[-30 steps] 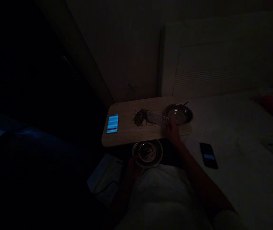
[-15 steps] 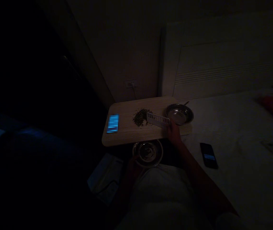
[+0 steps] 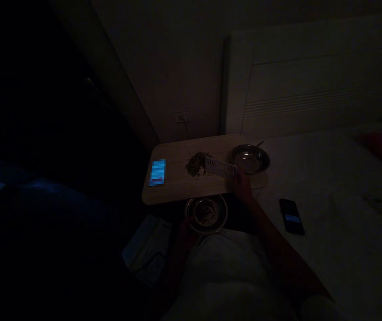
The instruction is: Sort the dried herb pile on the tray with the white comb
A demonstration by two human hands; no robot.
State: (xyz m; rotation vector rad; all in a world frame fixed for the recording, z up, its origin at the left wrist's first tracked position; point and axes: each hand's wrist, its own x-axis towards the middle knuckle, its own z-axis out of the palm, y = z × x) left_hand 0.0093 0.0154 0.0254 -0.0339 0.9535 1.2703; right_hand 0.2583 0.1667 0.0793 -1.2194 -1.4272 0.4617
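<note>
The room is very dark. My right hand [image 3: 243, 187] is closed on one end of a white slotted strip [image 3: 221, 167], which lies across the wooden board [image 3: 177, 187]. The strip's far end touches a pile of small dark seeds [image 3: 195, 163]. My left hand [image 3: 186, 232] holds a steel bowl [image 3: 206, 213] by its near rim, just under the board's front edge. A second steel bowl [image 3: 251, 159] rests on the board's right end, just behind my right hand.
A lit phone screen [image 3: 157, 172] lies on the board's left side. A dark phone [image 3: 292, 216] lies on the bed sheet [image 3: 338, 214] to the right. A headboard [image 3: 311, 80] rises behind, and a wall socket [image 3: 182, 117] is behind the board. A pale object [image 3: 147, 247] lies low on the left.
My right hand and the white strip have barely shifted beside the seed pile. The left hand and its bowl have stayed put.
</note>
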